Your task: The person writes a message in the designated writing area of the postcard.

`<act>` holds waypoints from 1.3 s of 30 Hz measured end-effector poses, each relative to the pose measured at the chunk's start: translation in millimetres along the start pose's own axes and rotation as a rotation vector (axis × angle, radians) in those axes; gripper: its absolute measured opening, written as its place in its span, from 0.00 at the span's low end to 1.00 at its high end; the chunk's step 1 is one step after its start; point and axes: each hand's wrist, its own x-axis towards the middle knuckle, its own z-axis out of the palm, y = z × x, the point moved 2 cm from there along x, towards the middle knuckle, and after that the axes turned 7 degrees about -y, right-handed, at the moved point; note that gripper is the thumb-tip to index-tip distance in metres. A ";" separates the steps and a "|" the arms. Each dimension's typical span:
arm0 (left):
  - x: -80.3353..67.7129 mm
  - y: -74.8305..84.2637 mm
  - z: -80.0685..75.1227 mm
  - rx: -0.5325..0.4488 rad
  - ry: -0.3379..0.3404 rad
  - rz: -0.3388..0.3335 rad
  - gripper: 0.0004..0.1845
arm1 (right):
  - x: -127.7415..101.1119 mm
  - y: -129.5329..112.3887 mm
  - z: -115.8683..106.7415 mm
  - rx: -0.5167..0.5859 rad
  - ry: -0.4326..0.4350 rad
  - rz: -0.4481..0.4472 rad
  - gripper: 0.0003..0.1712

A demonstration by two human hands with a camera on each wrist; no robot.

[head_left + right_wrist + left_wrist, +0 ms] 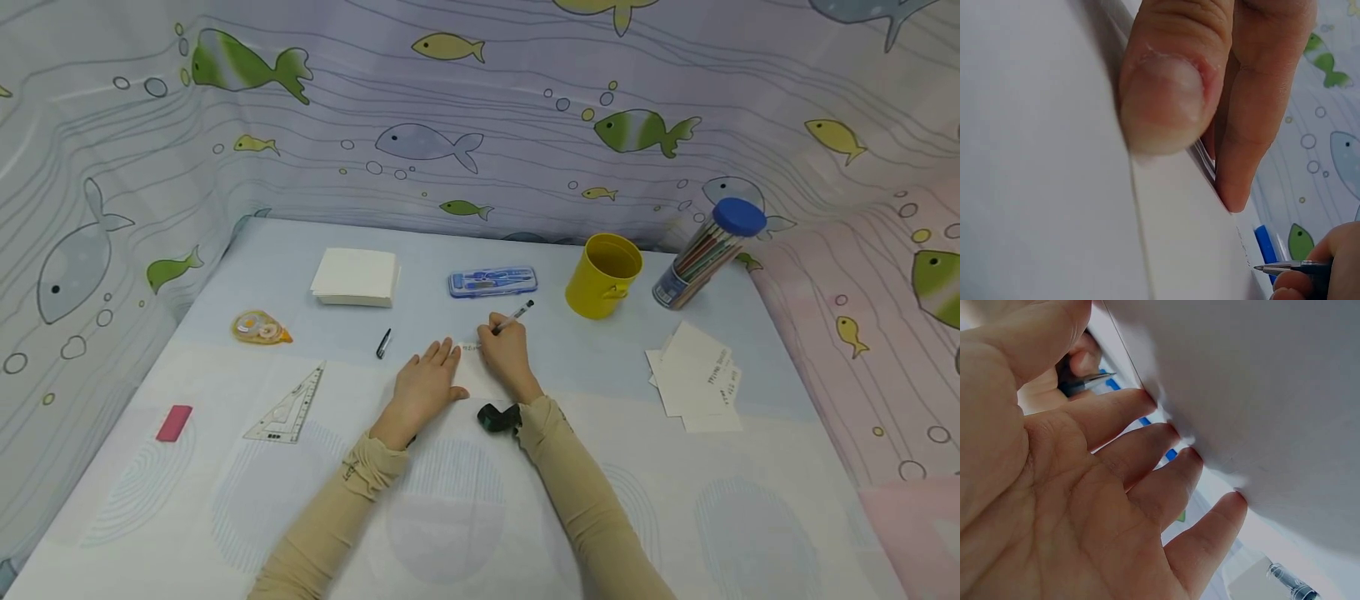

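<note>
Right hand [510, 354] pinches a pen [514, 317] between curled fingers, its tip down on the white card [474, 367] just ahead of the knuckles. Left hand [424, 385] lies flat beside it, fingers straight and together, fingertips [1175, 432] pressing the same card, which sits under and between both hands.

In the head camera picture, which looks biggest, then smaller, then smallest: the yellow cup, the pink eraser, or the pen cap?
1. Yellow cup, clearly biggest.
2. Pink eraser.
3. Pen cap, smallest, though it lies farther from the camera than the eraser.
</note>
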 end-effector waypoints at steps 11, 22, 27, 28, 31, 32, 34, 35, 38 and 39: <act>-1.2 -0.5 -1.9 0.006 0.012 0.007 0.41 | 1.5 0.5 0.8 -0.011 -0.007 -0.012 0.20; -1.4 -0.5 0.0 -0.008 0.000 -0.003 0.41 | 0.3 3.0 2.4 0.023 -0.011 0.019 0.20; -1.7 -0.7 -0.1 -0.005 0.009 0.001 0.40 | -0.1 1.1 2.3 0.011 -0.019 0.012 0.20; -1.6 -0.9 -0.1 -0.004 0.011 0.002 0.40 | -0.1 0.8 2.3 0.006 -0.021 0.011 0.20; -0.9 -1.3 0.0 -0.005 0.012 0.002 0.40 | 0.0 0.3 2.4 -0.006 -0.022 0.008 0.20; -0.8 -1.3 0.2 -0.005 0.010 0.003 0.40 | 0.0 0.4 2.4 -0.012 -0.021 0.009 0.20; -0.6 -1.2 0.2 -0.011 0.003 0.002 0.41 | 0.0 0.6 2.3 -0.021 -0.018 0.012 0.20; -0.6 -1.1 0.2 -0.013 -0.001 0.002 0.41 | -0.1 0.6 2.2 -0.020 -0.017 0.013 0.20; -0.7 -0.7 0.3 -0.016 -0.010 -0.001 0.41 | -0.4 0.5 2.0 -0.011 -0.013 0.018 0.20; -0.7 -0.6 0.1 -0.018 -0.010 -0.003 0.41 | -0.5 0.4 2.0 -0.004 -0.012 0.018 0.20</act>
